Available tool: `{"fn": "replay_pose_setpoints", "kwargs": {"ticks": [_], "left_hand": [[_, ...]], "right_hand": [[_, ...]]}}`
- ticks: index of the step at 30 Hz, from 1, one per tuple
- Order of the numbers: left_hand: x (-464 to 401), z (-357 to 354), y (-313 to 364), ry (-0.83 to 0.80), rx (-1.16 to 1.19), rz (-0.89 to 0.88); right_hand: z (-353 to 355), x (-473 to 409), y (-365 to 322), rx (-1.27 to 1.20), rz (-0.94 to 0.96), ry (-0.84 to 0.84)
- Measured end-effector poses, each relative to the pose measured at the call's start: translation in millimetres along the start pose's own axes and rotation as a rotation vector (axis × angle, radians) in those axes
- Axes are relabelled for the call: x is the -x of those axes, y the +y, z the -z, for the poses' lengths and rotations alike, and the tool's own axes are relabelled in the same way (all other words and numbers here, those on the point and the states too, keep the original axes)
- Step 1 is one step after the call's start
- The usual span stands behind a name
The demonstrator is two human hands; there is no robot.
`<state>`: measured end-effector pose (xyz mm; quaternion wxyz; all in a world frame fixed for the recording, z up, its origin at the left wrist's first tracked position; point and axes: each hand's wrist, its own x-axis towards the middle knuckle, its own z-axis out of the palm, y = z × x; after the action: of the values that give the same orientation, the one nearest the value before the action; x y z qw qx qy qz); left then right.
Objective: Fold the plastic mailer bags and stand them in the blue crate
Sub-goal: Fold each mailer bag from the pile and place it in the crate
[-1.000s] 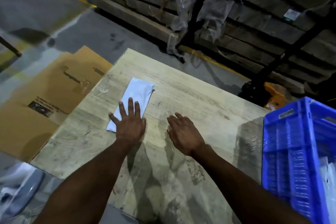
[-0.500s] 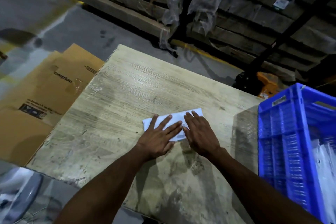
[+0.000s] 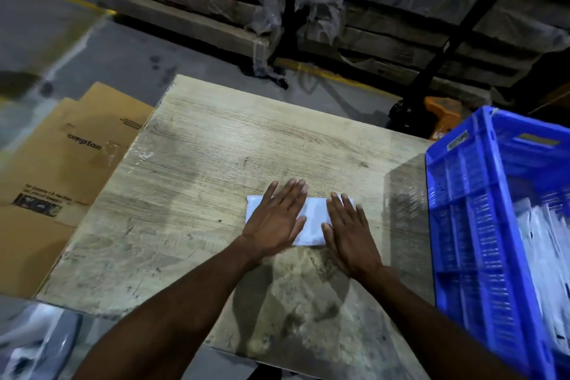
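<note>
Flat-fingered, left hand [image 3: 275, 223] and right hand [image 3: 348, 233] press the white mailer [image 3: 312, 222] onto the table [image 3: 197, 182]

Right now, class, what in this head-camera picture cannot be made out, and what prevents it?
- Folded mailer bag, head view: both hands cover its ends, left hand and right hand.
- Bags in the blue crate: blurred, uncountable, cut by the right edge.
- Cardboard box lettering: first letters lost at a fold.

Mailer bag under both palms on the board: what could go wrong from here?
The folded mailer bag is held only by flat pressure from the left hand and right hand; slick plastic may spring open once they lift. The blue crate already holds bags, so sliding this one in could tip them over.
</note>
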<state>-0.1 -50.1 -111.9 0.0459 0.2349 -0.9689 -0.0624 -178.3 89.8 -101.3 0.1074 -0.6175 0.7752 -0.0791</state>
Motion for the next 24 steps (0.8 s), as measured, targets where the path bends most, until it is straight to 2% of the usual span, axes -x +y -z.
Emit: {"fn": "replay_pose_setpoints", "kwargs": {"ticks": [4,8,15,24], "left_hand": [[-11.6,-13.8,19.5,-0.020,-0.030,0.101],[-3.4,-26.5,27.3,0.037,-0.042,0.153],[0.3,-30.9,31.2,0.049,-0.049,0.158],[-0.2,-31.1,30.0,0.122,-0.038,0.146]], "right_hand": [[-4.4,-32.3,-11.4,0.043,0.071,-0.034],[-23.0,-29.4,-6.4,0.070,0.088,-0.016],[-26.2,-23.4,-8.1,0.144,0.060,0.018],[-26.9,-24.6,-9.0,0.110,0.055,0.043]]}}
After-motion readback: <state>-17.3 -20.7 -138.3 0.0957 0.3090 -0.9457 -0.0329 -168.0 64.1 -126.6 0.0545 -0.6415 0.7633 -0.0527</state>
